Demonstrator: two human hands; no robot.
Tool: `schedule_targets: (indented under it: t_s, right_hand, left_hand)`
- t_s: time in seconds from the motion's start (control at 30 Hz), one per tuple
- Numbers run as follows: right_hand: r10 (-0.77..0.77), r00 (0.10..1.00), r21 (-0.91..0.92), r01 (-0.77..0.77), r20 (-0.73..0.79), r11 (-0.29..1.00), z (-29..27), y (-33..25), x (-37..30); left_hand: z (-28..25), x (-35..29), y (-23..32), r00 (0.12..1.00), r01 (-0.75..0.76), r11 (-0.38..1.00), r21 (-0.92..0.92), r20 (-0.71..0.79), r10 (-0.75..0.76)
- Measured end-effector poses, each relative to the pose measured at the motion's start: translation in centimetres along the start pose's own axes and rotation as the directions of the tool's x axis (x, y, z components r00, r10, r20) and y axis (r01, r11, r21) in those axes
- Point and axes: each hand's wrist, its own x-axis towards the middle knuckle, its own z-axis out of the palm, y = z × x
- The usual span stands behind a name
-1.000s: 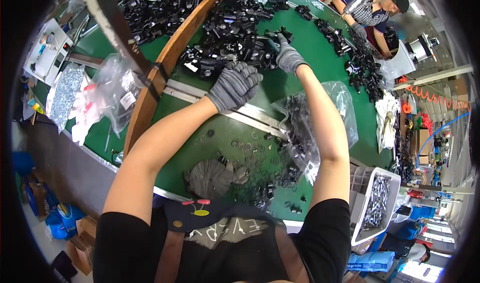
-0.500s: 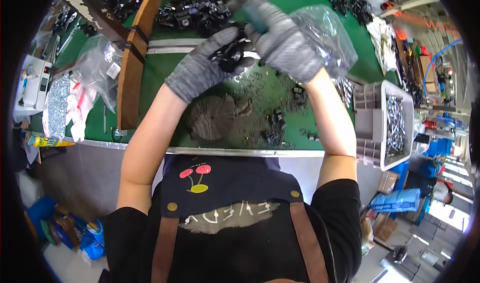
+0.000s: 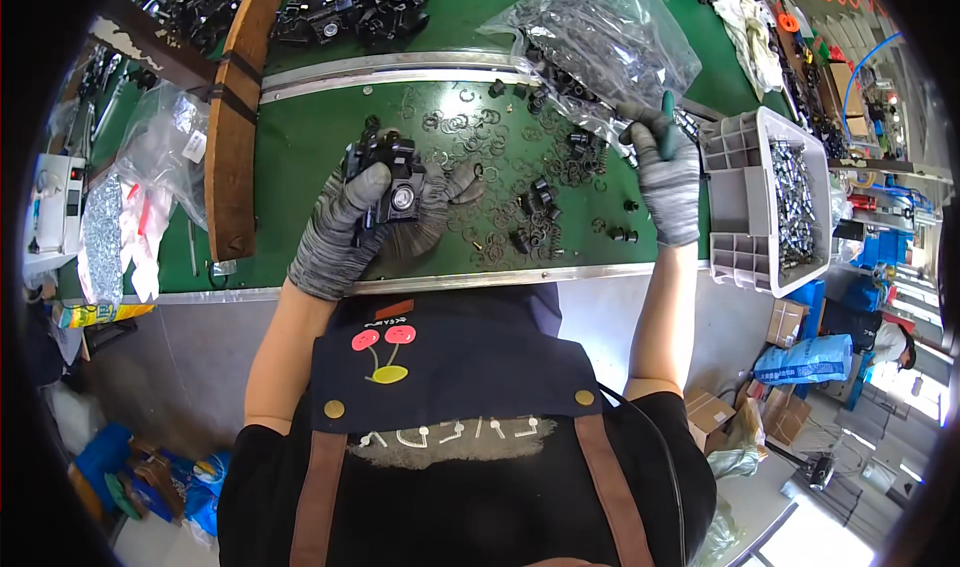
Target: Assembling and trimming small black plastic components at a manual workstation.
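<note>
Both my hands wear grey striped gloves. My left hand (image 3: 340, 222) is closed round a black mechanical part (image 3: 402, 182) with a round silvery fitting, held above the table's near left. Beside and below it lies a grey striped thing (image 3: 420, 232) that looks like a glove, partly hidden. My right hand (image 3: 668, 182) is farther right, closed on a tool with a green handle (image 3: 668, 127); the tool's working end cannot be made out. This hand is next to a clear plastic bag (image 3: 620, 37) of dark parts. Between my hands lie several small rings (image 3: 460, 122), springs and black pieces (image 3: 540, 197).
A wooden board (image 3: 232, 157) stands upright at the left. Behind a metal strip (image 3: 390, 70), black parts (image 3: 350, 7) are heaped on the green table. To the right stands a grey crate (image 3: 735, 197) of shiny metal pieces. A person (image 3: 885, 342) is at the far right.
My hands were together over the black part near the metal strip. The left has drawn it nearer and left; the right has moved away to the right with the green-handled tool.
</note>
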Motion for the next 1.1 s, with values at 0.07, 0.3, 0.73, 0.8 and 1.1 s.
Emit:
schedule_targets:
  t_s: [0.07,0.3,0.73,0.8,1.1]
  right_hand:
    - [-0.024,0.999,-0.331,0.008,-0.044,0.944,0.5,1.1,0.4]
    - [0.009,0.994,-0.774,0.080,0.111,0.628,3.6,0.4,1.9]
    - [-0.227,0.964,-0.596,0.102,-0.139,0.797,-1.2,2.2,-0.1]
    - [-0.180,0.965,-0.603,0.031,-0.189,0.797,-3.1,4.0,0.8]
    - [-0.293,0.949,-0.544,0.187,-0.115,0.818,-1.3,7.1,1.1]
  left_hand:
    - [-0.1,-0.1,0.0,0.998,-0.063,0.984,0.167,-0.008,0.065]
    - [0.7,-0.4,0.5,0.974,-0.174,0.940,0.295,-0.089,0.208]
    - [-0.7,-0.6,-0.2,0.977,-0.100,0.937,0.334,-0.144,0.156]
    - [-0.7,-0.4,-0.2,0.979,-0.102,0.934,0.342,-0.132,0.155]
    - [-0.5,-0.3,-1.5,0.980,-0.049,0.941,0.333,-0.167,0.110]
